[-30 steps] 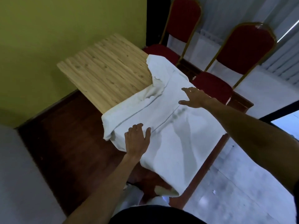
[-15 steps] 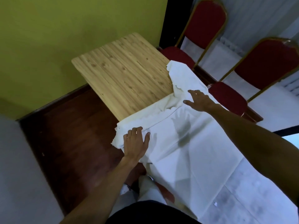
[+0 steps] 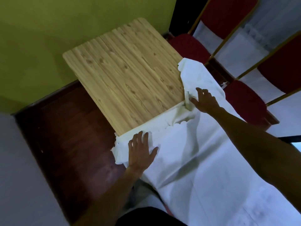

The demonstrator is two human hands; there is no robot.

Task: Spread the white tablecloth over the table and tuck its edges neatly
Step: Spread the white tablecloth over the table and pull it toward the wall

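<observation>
The wooden table [image 3: 127, 75], pale with a plank grain and rounded corners, has its long axis running away from the person toward the green wall [image 3: 48, 38], and most of its top is bare. The white tablecloth [image 3: 203, 160], a thin soft fabric with creases, covers only the near end and hangs down at the near right side; one narrow bunched strip goes up along the right edge. The uncovered wood therefore lies ahead and to the left of both hands, so I judge the cloth must be drawn in that direction. The left hand [image 3: 140, 150], nearer to the body, presses flat with spread fingers on the near left corner. The right hand [image 3: 205, 100], farther forward, rests open on the bunched fold, grasping nothing. Between them lies the scalloped hem [image 3: 175, 124], folded back.
</observation>
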